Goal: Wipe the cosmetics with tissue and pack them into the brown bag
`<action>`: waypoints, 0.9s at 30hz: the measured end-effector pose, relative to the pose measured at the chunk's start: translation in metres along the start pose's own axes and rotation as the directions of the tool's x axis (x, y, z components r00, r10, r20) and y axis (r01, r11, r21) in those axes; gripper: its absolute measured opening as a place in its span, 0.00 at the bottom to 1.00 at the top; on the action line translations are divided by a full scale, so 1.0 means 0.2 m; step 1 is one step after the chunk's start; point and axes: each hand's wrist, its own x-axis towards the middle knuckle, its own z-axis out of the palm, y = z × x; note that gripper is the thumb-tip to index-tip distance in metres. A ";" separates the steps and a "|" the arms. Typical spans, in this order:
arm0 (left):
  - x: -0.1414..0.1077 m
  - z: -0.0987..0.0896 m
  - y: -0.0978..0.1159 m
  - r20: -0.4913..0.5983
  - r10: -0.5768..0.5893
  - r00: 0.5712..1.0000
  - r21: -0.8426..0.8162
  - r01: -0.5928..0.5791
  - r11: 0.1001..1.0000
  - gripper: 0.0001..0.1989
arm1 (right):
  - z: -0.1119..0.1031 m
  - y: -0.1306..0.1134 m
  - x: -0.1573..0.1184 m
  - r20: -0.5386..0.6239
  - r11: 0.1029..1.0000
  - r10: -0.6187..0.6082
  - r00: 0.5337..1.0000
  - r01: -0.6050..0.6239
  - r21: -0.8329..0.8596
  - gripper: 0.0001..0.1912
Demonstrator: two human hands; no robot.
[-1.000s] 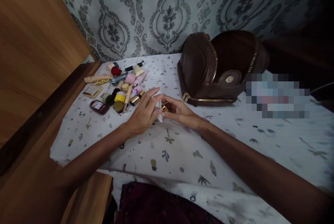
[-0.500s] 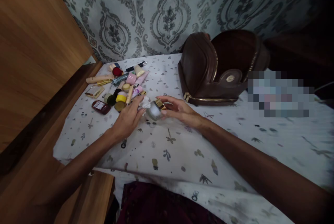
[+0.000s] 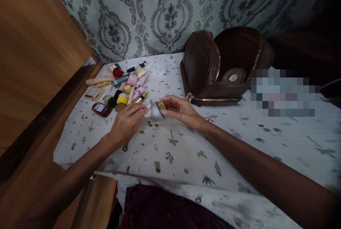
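Showing nearest, at the lower edge, is a dark maroon cloth [image 3: 170,209], with a printed white cloth [image 3: 165,150] spread beyond it. Over the white cloth, the left hand [image 3: 126,122] has its grip closed, thumb and fingers pinching a white tissue [image 3: 148,111] that shows at the fingertips. Just beside the tissue is a clear jar [image 3: 156,113], tilted, between the two hands; the right hand [image 3: 183,112] pinches its gold cap [image 3: 162,106] between thumb and fingers. Whether the jar touches the cloth, I cannot tell. Past the left hand lie a dark red bottle [image 3: 101,109], a gold tube [image 3: 139,98], a mirrored compact [image 3: 93,93] and a pink jar [image 3: 132,79]. Farther right, a brown bag [image 3: 199,69] stands unzipped before a patterned backdrop [image 3: 170,12].
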 end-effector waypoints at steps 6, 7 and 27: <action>0.05 0.01 0.08 -0.074 0.052 0.996 -0.008 -0.052 0.999 0.10 | 0.01 0.00 -0.01 -0.027 0.997 -0.066 0.997 0.065 -0.040 0.20; 0.06 0.02 0.10 -0.074 0.096 0.993 0.020 -0.095 0.995 0.10 | 0.01 0.00 -0.01 -0.021 0.996 -0.081 0.996 0.080 -0.047 0.21; 0.03 0.05 0.12 -0.001 0.235 0.972 0.200 -0.230 0.952 0.11 | 0.00 0.03 0.00 -0.002 0.990 -0.100 0.995 0.100 -0.102 0.23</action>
